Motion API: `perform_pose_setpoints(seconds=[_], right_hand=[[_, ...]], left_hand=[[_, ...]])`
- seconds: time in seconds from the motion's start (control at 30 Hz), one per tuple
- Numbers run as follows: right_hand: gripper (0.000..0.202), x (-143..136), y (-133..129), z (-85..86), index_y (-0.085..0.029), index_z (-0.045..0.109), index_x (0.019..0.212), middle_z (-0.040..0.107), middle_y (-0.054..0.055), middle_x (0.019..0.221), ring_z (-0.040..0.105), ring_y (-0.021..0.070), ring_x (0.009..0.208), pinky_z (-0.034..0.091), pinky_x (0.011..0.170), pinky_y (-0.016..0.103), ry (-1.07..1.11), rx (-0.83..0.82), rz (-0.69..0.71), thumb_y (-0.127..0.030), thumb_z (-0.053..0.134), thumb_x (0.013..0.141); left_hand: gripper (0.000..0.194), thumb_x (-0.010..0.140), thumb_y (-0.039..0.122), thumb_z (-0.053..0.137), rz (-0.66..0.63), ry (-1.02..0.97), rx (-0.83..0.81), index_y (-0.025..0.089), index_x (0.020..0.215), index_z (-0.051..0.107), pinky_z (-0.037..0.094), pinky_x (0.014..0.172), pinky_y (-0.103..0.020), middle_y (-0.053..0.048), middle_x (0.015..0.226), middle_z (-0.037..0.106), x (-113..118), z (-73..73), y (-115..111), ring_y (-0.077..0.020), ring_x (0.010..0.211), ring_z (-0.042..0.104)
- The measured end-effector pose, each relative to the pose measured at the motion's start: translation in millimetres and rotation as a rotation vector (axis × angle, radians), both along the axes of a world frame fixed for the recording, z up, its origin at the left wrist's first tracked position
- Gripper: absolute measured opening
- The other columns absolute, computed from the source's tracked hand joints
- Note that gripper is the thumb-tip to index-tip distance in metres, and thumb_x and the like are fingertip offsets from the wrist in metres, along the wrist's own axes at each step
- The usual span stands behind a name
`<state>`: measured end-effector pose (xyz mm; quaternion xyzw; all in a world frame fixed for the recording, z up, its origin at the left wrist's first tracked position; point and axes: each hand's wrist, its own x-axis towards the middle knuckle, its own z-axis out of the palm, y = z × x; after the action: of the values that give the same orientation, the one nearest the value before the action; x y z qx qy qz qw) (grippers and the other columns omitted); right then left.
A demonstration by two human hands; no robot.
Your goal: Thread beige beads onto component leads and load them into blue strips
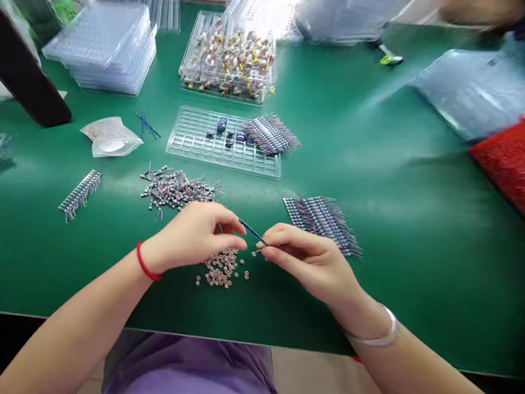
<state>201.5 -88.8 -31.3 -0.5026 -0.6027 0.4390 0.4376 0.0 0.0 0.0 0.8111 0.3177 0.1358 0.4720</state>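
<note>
A narrow dark blue strip (253,232), like a thin circuit board with notched edges, slants between my hands above the table. My right hand (305,257) pinches its lower right end between thumb and fingers. A small round part on a short lead (255,253) shows beside those fingertips. My left hand (200,232) is at the strip's upper left end, index fingertip against or very close to it, thumb apart below. Loose small round copper-coloured parts (221,269) lie under my left hand. Behind it is a heap of small wired parts (178,189).
Rows of wired strips lie right (322,224) and left (81,192). A clear tray (205,156) carries dark blue pieces and another wired bundle (273,134). Farther back are a filled tray (233,60), stacked trays (110,49), a plastic bag (112,137) and a red item (502,164).
</note>
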Motion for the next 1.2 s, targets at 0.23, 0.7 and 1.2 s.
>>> perform_pose_setpoints(seconds=[0.23, 0.7, 1.2], right_hand=[[0.013, -3.7, 1.5, -5.6, -0.023, 0.069, 0.079, 0.066, 0.002, 0.073, 0.06, 0.0148, 0.066, 0.051, 0.06, 0.024, 0.072, -0.065, -0.071, -0.035, 0.073, 0.079], [0.024, 21.0, 16.3, -10.6, -0.024, 0.073, 0.08, 0.067, 0.0, 0.07, 0.059, 0.0117, 0.06, 0.052, 0.06, 0.025, 0.201, -0.193, -0.308, -0.04, 0.083, 0.065], [0.037, 20.3, 20.2, -16.0, -0.02, 0.059, 0.081, 0.069, 0.009, 0.083, 0.063, 0.0205, 0.075, 0.053, 0.069, 0.036, -0.248, -0.173, -0.224, -0.057, 0.058, 0.082]], left_hand=[[0.01, 0.081, 0.023, 0.067, -0.067, -0.013, 0.004, 0.015, 0.08, 0.074, 0.04, 0.058, -0.019, 0.001, 0.068, 0.068, 10.0, -5.4, -12.6, -0.0101, 0.061, 0.058], [0.014, 0.084, 0.016, 0.059, 0.167, 0.177, 0.379, 0.017, 0.076, 0.07, 0.045, 0.065, -0.026, -0.001, 0.076, 0.071, -9.3, 0.5, 9.4, -0.0153, 0.07, 0.063], [0.019, 0.087, 0.024, 0.054, 0.276, 0.317, 0.45, 0.018, 0.076, 0.068, 0.043, 0.065, -0.03, -0.002, 0.078, 0.069, -10.1, -3.2, 10.9, -0.018, 0.072, 0.061]])
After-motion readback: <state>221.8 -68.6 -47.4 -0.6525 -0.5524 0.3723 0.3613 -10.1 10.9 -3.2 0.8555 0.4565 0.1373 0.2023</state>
